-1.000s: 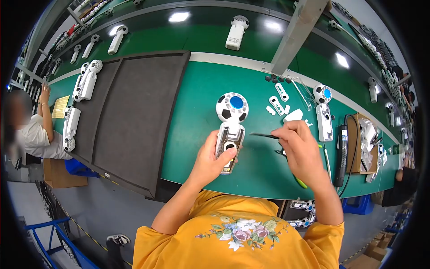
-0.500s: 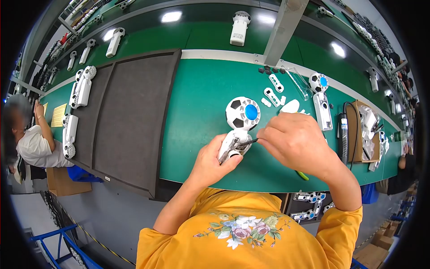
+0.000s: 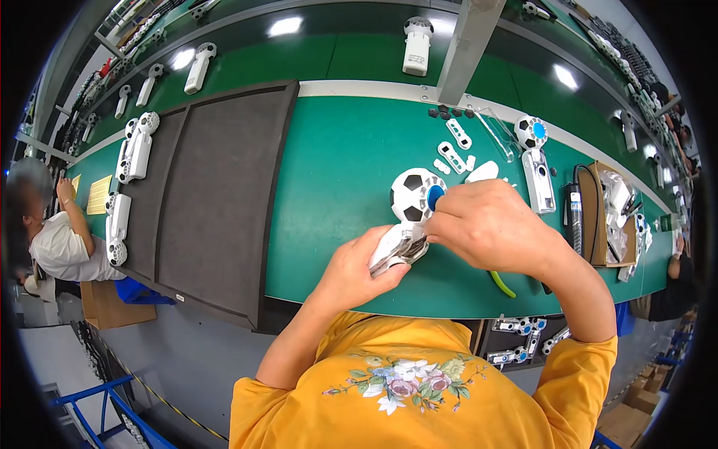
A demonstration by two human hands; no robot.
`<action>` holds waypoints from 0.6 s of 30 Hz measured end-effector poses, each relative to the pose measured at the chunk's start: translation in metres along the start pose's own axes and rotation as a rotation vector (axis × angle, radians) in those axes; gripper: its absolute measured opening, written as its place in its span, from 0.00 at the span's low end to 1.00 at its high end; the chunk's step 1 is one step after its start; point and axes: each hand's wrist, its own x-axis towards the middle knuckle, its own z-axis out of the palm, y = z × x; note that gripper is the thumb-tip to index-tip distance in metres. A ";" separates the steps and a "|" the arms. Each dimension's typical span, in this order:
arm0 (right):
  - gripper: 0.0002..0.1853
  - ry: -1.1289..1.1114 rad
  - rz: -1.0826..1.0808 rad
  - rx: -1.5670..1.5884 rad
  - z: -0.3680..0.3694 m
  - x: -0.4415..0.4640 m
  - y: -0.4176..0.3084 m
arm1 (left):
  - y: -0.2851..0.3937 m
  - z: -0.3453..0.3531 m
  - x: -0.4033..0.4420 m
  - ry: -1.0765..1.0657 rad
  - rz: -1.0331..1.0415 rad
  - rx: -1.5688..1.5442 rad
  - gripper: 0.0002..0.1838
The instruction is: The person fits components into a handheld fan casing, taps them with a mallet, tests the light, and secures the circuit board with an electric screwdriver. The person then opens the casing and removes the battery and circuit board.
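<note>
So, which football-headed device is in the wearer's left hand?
The football-headed device above mid-bench, lower body gripped by the left hand. The others, like the blue-disc device lying rightward on the green bench, are outside it.

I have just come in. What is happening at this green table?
A person in a yellow shirt is working on a white device with a football-patterned head. The left hand holds it tilted; the right hand works at its open body. Whether that hand grips anything is hard to see. A similar device lies nearby.

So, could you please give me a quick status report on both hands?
Left hand holding ball-topped device, tilted. Right hand at its open side, grip hidden. Blue disc partly covered.
</note>
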 end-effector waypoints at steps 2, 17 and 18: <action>0.06 0.006 -0.008 0.001 0.000 -0.002 -0.001 | 0.001 -0.001 0.000 -0.016 0.006 0.031 0.27; 0.09 0.099 0.038 -0.005 0.004 0.012 -0.015 | 0.009 -0.010 0.006 -0.262 -0.248 -0.583 0.23; 0.09 0.088 0.038 -0.001 0.004 0.012 -0.015 | 0.012 -0.011 0.005 -0.266 -0.259 -0.601 0.23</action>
